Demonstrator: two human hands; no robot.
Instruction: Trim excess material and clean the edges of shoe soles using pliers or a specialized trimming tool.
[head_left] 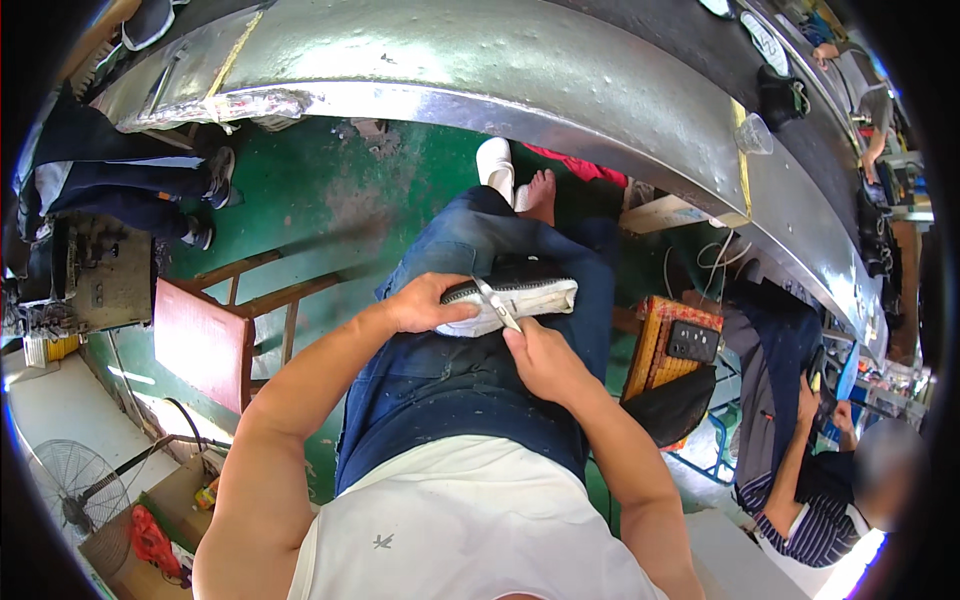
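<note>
1. Your left hand (425, 303) has its fingers clamped around the heel end of a black shoe with a white sole (520, 295), lying across your lap.
2. Your right hand (540, 358) grips small scissors (497, 303), blades touching the sole.
3. A wooden chair (215, 340) stands to your left.

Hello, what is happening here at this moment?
A seated person holds a shoe, black on top with a white sole, flat on their lap. The left hand steadies its near end, while the right hand holds small metal snips against the shoe's edge. A long metal conveyor curves in front of the person, and another person sits to the right.
</note>
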